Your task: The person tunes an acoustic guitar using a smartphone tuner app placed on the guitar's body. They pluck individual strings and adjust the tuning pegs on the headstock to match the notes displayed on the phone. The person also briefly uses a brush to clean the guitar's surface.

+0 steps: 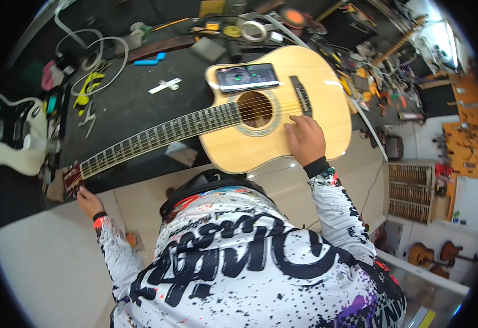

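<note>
An acoustic guitar (318, 71) with a pale top lies face up along the front of the dark workbench, its neck stretching left. On its upper body rests a phone (247, 77) with a lit dark screen. My right hand (308, 141) is over the guitar top between soundhole and bridge (301, 95); its index finger reaches the strings, the thumb stands apart, and nothing is held. At the far left, my left hand (90, 203) pinches at the near edge of the reddish headstock (72, 178), apparently on a tuning peg, mostly covered by the fingers.
A white guitar body (15, 156) lies at the left end of the bench. Behind the neck are a white cross-shaped piece (165, 86), a blue block (150, 60) and a looped pale cable (125, 54). Tape rolls (254, 31) and mixed tools crowd the back and right.
</note>
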Demonstrator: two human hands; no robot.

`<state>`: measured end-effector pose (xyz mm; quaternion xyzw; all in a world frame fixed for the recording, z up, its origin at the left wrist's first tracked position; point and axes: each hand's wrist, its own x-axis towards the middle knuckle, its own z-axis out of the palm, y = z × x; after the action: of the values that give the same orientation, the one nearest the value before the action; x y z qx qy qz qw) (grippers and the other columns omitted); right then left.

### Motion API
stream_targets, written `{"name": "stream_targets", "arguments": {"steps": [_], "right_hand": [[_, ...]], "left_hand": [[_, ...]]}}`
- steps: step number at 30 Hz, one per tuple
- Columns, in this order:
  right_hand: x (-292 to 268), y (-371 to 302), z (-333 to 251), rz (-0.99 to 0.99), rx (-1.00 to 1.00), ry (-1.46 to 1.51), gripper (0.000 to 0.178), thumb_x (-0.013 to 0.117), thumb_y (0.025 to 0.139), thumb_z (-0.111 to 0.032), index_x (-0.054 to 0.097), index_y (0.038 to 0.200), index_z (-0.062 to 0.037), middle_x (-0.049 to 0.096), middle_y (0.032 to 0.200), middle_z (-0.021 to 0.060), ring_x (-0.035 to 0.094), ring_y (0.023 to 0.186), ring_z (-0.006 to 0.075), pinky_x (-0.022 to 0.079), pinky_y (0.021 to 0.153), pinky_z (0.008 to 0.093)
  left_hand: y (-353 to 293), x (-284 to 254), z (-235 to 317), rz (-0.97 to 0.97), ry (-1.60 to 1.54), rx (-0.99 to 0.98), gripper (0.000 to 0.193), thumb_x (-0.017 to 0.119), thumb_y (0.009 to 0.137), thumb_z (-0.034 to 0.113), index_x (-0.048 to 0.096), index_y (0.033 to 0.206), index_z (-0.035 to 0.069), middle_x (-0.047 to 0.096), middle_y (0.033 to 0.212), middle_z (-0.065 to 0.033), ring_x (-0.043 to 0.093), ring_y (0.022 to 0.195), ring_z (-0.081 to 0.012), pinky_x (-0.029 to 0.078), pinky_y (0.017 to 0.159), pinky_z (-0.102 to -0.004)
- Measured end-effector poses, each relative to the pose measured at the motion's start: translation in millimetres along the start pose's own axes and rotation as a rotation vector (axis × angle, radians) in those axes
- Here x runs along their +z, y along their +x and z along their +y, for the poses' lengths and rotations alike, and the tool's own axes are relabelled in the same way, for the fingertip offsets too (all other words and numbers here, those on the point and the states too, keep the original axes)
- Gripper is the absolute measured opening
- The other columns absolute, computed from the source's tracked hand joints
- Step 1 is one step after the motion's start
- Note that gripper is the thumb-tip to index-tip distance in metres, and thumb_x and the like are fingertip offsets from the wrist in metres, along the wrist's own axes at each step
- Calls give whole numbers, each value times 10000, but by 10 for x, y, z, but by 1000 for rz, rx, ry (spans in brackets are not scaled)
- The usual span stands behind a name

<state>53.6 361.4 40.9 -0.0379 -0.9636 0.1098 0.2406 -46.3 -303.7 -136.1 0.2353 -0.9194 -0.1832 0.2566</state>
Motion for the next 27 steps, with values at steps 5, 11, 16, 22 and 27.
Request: {"name": "stream_targets", "arguments": {"steps": [5, 11, 16, 22, 27], "right_hand": [[-137, -110, 450, 100, 375, 119, 208, 706, 869, -159, 692, 1038, -39, 679, 983, 136, 641, 952, 308, 512, 844, 399], [-173, -5, 512, 70, 183, -8, 242, 713, 862, -169, 704, 1084, -74, 668, 1027, 123, 627, 967, 298, 517, 835, 395], [-163, 98, 545, -37, 86, -47, 255, 705, 853, -173, 710, 1098, -100, 665, 997, 98, 635, 919, 285, 520, 791, 397], [-167, 181, 626, -100, -15, -84, 226, 696, 845, -160, 717, 1067, -124, 659, 971, 74, 636, 887, 259, 515, 752, 384], [-176, 215, 670, -127, -85, -153, 227, 685, 840, -147, 703, 1067, -143, 656, 972, 33, 636, 875, 231, 508, 742, 379]], "left_hand": [[68, -35, -57, -80, 124, 70, 419, 469, 1027, 351, 609, 1124, -32, 659, 1072, -262, 613, 994, -450, 486, 845, -484], [250, -209, -17, -410, -1422, -1046, 300, 491, 1033, 382, 564, 976, 96, 333, 600, 22, 382, 574, -134, 336, 561, -304], [288, -243, 2, -422, -1223, -1025, 280, 497, 1033, 372, 583, 1002, 107, 399, 647, 38, 415, 622, -128, 342, 600, -293], [266, -237, -50, -392, -1161, -1024, 296, 521, 1019, 400, 602, 1065, 119, 489, 819, 28, 443, 712, -134, 364, 640, -294], [249, -239, 8, -411, -1138, -1027, 329, 549, 1000, 438, 605, 1080, 124, 498, 859, 26, 444, 771, -138, 365, 675, -307]]}}
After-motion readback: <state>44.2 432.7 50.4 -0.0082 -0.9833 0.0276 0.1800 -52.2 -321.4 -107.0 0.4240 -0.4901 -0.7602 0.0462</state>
